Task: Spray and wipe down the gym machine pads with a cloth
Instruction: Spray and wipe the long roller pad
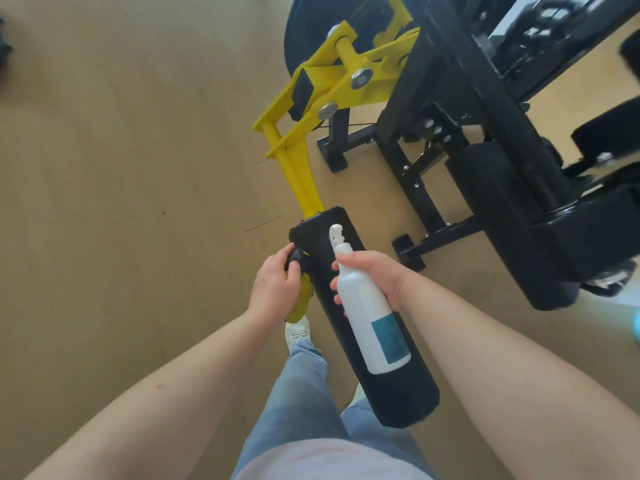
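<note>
Left hand [277, 289] clenched round bunched yellow cloth [300, 306], against side of black cylindrical foam pad [398, 393]. Right hand [375, 277] grips white plastic spray bottle [370, 323] above pad. Yellow steel lever arm [301, 174], black machine frame [450, 64] beyond.

— Where's the pad?
— The black cylindrical padded roller [391, 393] slants through the middle, its far end to the left, its near end to the right.
— And the spray?
— The white plastic spray bottle [367, 306] with a teal label is gripped by the right hand [374, 275] over the roller, nozzle pointing far.
— The cloth?
— The yellow cloth [300, 304] is bunched in the left hand [277, 285], just beside the roller's left side.
</note>
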Demonstrator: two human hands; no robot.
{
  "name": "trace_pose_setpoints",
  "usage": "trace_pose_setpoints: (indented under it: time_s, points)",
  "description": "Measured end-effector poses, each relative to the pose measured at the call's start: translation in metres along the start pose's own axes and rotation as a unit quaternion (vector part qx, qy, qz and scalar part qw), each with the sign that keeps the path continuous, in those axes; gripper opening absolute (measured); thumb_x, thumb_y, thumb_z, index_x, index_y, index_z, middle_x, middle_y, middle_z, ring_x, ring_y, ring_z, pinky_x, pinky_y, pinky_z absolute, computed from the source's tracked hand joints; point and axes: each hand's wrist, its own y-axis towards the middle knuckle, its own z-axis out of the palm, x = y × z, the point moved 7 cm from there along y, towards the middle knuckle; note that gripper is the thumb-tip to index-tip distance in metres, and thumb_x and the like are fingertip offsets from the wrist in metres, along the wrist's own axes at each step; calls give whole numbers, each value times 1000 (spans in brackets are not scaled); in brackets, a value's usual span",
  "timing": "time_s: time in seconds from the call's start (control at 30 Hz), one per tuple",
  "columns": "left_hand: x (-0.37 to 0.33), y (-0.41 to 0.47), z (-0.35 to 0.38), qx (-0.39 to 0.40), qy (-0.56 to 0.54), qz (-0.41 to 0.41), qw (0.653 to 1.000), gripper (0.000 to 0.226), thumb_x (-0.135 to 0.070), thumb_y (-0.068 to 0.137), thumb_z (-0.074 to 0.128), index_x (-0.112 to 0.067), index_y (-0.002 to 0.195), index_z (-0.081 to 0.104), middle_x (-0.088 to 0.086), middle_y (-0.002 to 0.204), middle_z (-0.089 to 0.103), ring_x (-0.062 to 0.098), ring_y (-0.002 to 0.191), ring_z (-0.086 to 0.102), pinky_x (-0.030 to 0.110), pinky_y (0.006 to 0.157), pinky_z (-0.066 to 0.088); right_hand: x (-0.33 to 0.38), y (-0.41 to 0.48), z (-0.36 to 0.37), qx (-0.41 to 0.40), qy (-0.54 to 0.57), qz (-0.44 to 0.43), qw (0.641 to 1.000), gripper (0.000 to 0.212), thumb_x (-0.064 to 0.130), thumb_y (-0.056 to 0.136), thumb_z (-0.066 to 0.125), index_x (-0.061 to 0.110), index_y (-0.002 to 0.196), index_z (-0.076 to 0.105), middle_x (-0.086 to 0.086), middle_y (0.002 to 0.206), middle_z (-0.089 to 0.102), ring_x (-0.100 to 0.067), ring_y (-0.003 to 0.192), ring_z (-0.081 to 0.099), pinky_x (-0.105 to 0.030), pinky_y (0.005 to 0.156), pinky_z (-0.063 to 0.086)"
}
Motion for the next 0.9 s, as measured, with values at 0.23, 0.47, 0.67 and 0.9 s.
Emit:
trace_pose_setpoints:
  time_s: [0.23,0.47,0.67,0.9]
  points:
    - [-9,-15,5,-47,-21,33,998,45,-26,108,41,-25,153,45,-8,140,53,7,126,48,25,101,35,-30,-12,-18,-15,-10,4,1000,41,42,93,70,13,121,60,-14,98,73,-30,84,71,-49,86,58]
    - [-43,4,-1,-128,-93,106,982,42,-18,108,44,-25,150,50,-13,135,54,-4,122,48,6,101,34,-40,-28,-52,-86,-52,-78,992,27,36,98,70,24,121,63,-13,101,74,-26,81,73,-44,78,63]
    - [-45,40,38,-47,-124,69,989,56,-23,109,38,-29,162,20,-10,158,40,-1,142,31,21,120,21,-46,-18,-72,-152,-105,-116,976,25,31,98,71,38,119,61,1,110,70,-16,89,72,-26,70,61]
    - [5,47,30,-143,-123,27,982,22,-15,98,65,-31,112,68,8,155,35,22,143,40,19,112,37,-49,-4,-85,-143,-59,-90,984,14,27,98,71,28,112,69,-2,97,70,-18,79,70,-32,72,60]
